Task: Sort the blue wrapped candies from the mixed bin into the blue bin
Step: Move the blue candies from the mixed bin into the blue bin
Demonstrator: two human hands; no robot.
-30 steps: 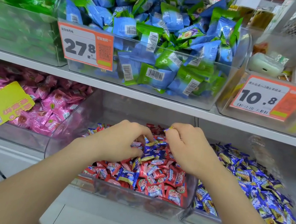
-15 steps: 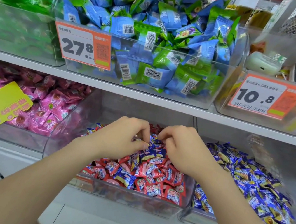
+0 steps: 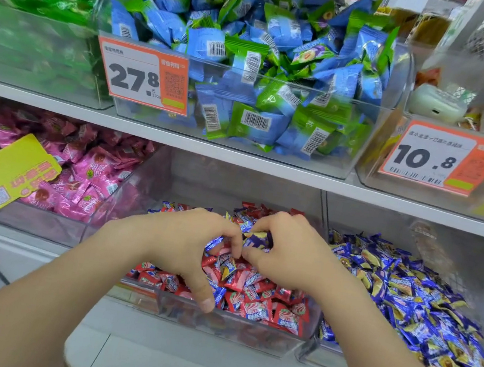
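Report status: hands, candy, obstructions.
Right hand pinching blue candy over mixed bin. Left hand fingers in the pile, grip unclear. Blue bin adjacent right, path open.

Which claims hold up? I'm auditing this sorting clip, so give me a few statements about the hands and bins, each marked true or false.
1. The right hand pinches a blue wrapped candy. True.
2. The blue bin sits left of the mixed bin. False: it sits to its right.
3. The price tag on the upper shelf's middle bin reads 27.8. True.
4. The left hand is in the pink bin. False: it is over the mixed bin's candies.
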